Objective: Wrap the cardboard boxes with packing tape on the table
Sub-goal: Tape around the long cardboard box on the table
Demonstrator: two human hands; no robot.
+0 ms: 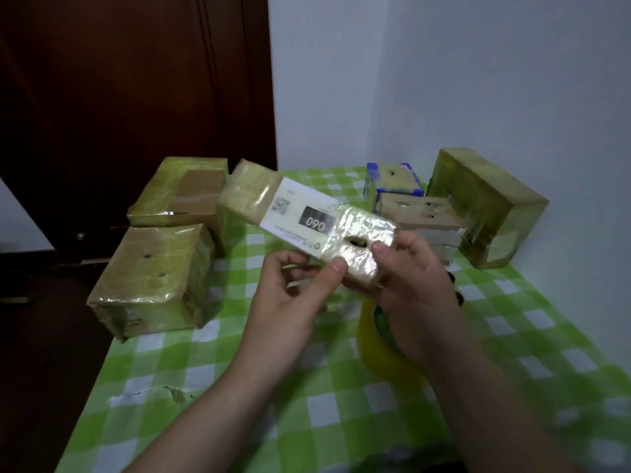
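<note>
A table (pixel 273 404) under a green checked cloth is seen, with a large taped box (pixel 153 278) set at its left edge, a second taped box (pixel 181 192) behind that, and a third taped box (pixel 488 206) stood on edge at the far right. Above the middle of the table a long labelled box (pixel 300 213), partly wrapped in tape, is held tilted, its near end pinched by the left hand (pixel 290 302) and gripped by the right hand (pixel 416 288). A yellow packing tape roll (pixel 375 343) is partly hidden beneath the right wrist.

Dim, soft light; glare on tape (pixel 362 230) (forearms blurred); edges warped.
</note>
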